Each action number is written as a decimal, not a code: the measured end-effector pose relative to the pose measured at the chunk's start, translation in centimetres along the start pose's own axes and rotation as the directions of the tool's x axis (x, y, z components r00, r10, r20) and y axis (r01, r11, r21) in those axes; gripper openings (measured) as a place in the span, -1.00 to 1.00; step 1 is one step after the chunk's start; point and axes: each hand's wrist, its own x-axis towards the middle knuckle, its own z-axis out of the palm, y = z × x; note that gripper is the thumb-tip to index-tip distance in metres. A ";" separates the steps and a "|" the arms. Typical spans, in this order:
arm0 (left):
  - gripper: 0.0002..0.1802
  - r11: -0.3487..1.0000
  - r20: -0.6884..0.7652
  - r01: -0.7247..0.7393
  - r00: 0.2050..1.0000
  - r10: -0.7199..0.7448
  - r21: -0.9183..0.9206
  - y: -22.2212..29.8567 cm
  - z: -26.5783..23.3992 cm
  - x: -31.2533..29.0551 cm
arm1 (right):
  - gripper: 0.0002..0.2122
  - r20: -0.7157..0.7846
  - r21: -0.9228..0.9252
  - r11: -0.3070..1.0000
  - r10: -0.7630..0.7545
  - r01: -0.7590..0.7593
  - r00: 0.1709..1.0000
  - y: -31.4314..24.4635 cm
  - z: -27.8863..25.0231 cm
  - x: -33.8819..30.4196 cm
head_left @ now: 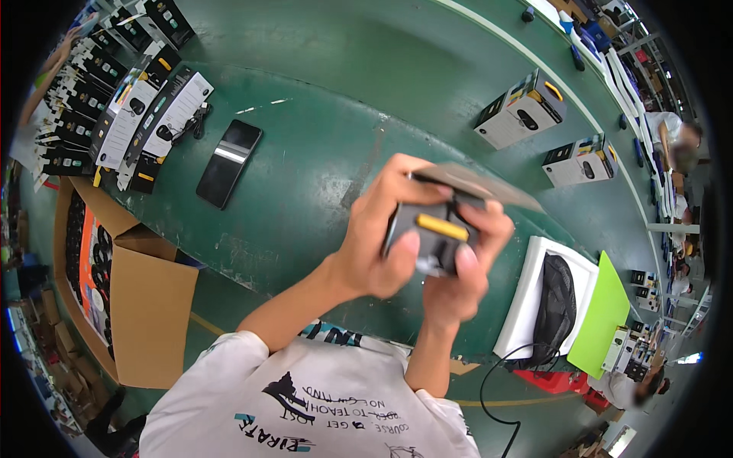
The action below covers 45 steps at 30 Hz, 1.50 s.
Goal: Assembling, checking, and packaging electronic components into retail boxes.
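In front of my chest, over the green table (pixel 305 183), both hands hold a small black-ended carton box (pixel 432 208) with a yellow strip (pixel 443 227) across its end. My left hand (pixel 382 237) closes round its left side, the thumb pressed on the near edge. My right hand (pixel 466 282) grips the right side with bent fingers and thumb. A greyish-brown panel (pixel 489 185), smeared by motion, sticks out beyond the fingers at the far side. What lies inside the box is hidden.
At far left stand several black-and-white boxes (pixel 156 126) beside a black cable (pixel 193 122) and a dark phone (pixel 229 164). An open brown carton (pixel 153 317) adjoins the left edge. Two finished-looking boxes (pixel 523 111) stand far right; a white tray (pixel 519 305) with a black mesh pouch (pixel 555 301) lies nearer.
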 end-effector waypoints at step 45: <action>-0.78 0.940 0.274 -0.312 0.924 0.267 0.135 -3.2 -4.2 -0.4 | -0.86 0.400 -0.377 0.745 -0.405 0.551 0.822 0.8 -3.8 0.6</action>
